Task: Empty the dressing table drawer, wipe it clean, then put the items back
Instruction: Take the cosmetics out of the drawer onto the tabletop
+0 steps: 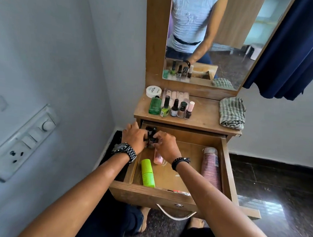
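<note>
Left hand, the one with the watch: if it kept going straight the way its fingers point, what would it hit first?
The left hand points toward the drawer's back left corner and already grips small dark bottles there. Beyond them, it would likely meet the drawer back wall, though depth is hard to judge.

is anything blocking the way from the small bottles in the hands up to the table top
Nothing visible. Both hands, left hand and right hand, grip the dark bottles at the drawer's back left. The table top has bare wood right of the nail polish row.
</note>
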The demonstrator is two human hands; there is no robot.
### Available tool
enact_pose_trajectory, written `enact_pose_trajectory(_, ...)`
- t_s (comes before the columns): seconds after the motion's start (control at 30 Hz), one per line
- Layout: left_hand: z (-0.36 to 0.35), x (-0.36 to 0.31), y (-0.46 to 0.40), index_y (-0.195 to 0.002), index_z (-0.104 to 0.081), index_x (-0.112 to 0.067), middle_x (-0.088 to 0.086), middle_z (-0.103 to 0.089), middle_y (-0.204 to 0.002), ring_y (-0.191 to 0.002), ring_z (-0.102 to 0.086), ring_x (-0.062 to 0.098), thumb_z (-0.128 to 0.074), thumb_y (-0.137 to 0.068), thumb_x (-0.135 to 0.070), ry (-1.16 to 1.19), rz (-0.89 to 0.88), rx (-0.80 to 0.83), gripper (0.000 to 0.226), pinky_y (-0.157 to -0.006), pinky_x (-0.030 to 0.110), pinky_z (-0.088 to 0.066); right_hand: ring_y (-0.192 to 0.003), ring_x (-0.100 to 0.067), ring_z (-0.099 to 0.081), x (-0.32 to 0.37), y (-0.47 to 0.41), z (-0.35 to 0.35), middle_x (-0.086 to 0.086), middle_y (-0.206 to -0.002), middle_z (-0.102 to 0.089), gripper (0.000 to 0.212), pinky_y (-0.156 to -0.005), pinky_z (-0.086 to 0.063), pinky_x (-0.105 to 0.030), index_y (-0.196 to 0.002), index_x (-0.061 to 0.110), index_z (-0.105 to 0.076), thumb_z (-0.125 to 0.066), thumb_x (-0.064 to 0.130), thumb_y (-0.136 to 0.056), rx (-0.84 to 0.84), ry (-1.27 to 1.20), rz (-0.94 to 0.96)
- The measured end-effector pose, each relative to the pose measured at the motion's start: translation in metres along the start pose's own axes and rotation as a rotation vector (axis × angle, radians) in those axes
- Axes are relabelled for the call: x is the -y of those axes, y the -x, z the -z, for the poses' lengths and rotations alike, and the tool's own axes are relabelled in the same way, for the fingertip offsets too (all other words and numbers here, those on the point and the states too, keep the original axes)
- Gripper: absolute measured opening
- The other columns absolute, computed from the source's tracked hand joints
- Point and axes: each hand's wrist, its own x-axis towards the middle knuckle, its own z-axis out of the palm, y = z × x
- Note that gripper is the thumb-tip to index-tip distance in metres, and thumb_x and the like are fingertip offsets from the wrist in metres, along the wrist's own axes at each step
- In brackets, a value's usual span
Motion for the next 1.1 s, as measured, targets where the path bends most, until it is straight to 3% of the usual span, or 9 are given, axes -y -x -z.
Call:
enact_pose_trajectory(0.17, -0.008, -0.002, 0.002, -0.098, -0.067, -0.021, 0.008, -0.046, -0.115, -0.109, -0.040, 0.029, -0.061, -0.085, -0.030, -0.018, 0.043, 0.020, 0.017, -0.087, 0.039, -0.042, -0.086, -0.024, -0.063, 0.002, 0.000, -0.008, -0.008, -0.097, -0.068, 0.020, -0.074, -0.053, -0.036, -0.097, 0.016, -0.054, -0.065, 0.009, -0.082, -0.039, -0.022, -0.018)
enact_pose_trajectory(0.4, -0.010, -0.011, 0.007, -0.101, -0.048, -0.012, 0.009, -0.048, -0.104, -0.096, -0.050, 0.026, -0.071, -0.077, -0.022, 0.156, 0.035, -0.198, 0.035, -0.069, 0.031, -0.043, -0.079, -0.022, -0.064, -0.008, 0.009, -0.005, -0.005, -0.086, -0.069, 0.020, -0.074, -0.054, -0.042, -0.097, 0.017, -0.054, -0.066, 0.014, -0.082, -0.051, -0.110, -0.040)
enact_pose_trajectory(0.5, -0.010, -0.008, 0.005, -0.108, -0.053, -0.015, 0.009, -0.047, -0.106, -0.098, -0.049, 0.025, -0.070, -0.078, -0.020, 0.163, -0.006, -0.185, 0.034, -0.072, 0.030, -0.043, -0.082, -0.017, -0.065, -0.008, 0.013, 0.004, -0.002, -0.092, -0.070, 0.027, -0.080, -0.055, -0.034, -0.104, 0.017, -0.060, -0.069, 0.011, -0.079, -0.063, -0.181, -0.041)
enact_pose_trajectory(0.6, -0.007, -0.005, 0.002, -0.106, -0.060, -0.015, 0.008, -0.047, -0.108, -0.099, -0.048, 0.023, -0.066, -0.082, -0.018, 0.158, -0.029, -0.164, 0.025, -0.075, 0.029, -0.044, -0.080, -0.009, -0.061, -0.007, 0.020, 0.013, 0.002, -0.094, -0.068, 0.035, -0.077, -0.050, -0.018, -0.114, 0.016, -0.063, -0.068, 0.009, -0.081, -0.063, -0.210, -0.012)
enact_pose_trajectory(0.7, -0.002, -0.004, -0.001, -0.101, -0.062, -0.014, 0.007, -0.051, -0.106, -0.099, -0.049, 0.022, -0.065, -0.083, -0.016, 0.138, -0.064, -0.148, 0.018, -0.078, 0.030, -0.044, -0.082, -0.008, -0.061, -0.006, 0.025, 0.021, -0.001, -0.101, -0.068, 0.038, -0.080, -0.052, -0.020, -0.119, 0.016, -0.063, -0.067, 0.010, -0.083, -0.076, -0.183, 0.041)
enact_pose_trajectory(0.87, 0.008, -0.004, 0.007, -0.099, -0.064, -0.013, 0.007, -0.066, -0.101, -0.094, -0.061, 0.026, -0.064, -0.084, -0.015, 0.151, -0.102, -0.154, 0.015, -0.077, 0.032, -0.044, -0.083, -0.012, -0.063, 0.005, 0.035, 0.042, -0.001, -0.098, -0.068, 0.025, -0.081, -0.054, -0.026, -0.108, 0.012, -0.069, -0.067, 0.008, -0.083, -0.054, -0.150, 0.113)
enact_pose_trajectory(0.97, 0.019, -0.005, 0.012, -0.101, -0.064, -0.011, 0.009, -0.069, -0.098, -0.090, -0.064, 0.025, -0.065, -0.084, -0.016, 0.206, -0.093, -0.181, 0.017, -0.071, 0.030, -0.044, -0.078, -0.007, -0.060, 0.010, 0.034, 0.053, 0.002, -0.093, -0.065, 0.021, -0.073, -0.051, -0.016, -0.104, 0.012, -0.067, -0.068, 0.009, -0.083, -0.021, -0.141, 0.126)
enact_pose_trajectory(1.1, 0.049, -0.002, 0.010, -0.097, -0.068, -0.010, 0.009, -0.071, -0.096, -0.089, -0.065, 0.025, -0.068, -0.081, -0.014, 0.362, -0.069, -0.232, 0.017, -0.076, 0.032, -0.050, -0.073, -0.004, -0.058, 0.025, 0.025, 0.070, 0.007, -0.088, -0.063, 0.019, -0.063, -0.047, -0.006, -0.102, 0.012, -0.064, -0.069, 0.011, -0.083, 0.014, -0.155, 0.166)
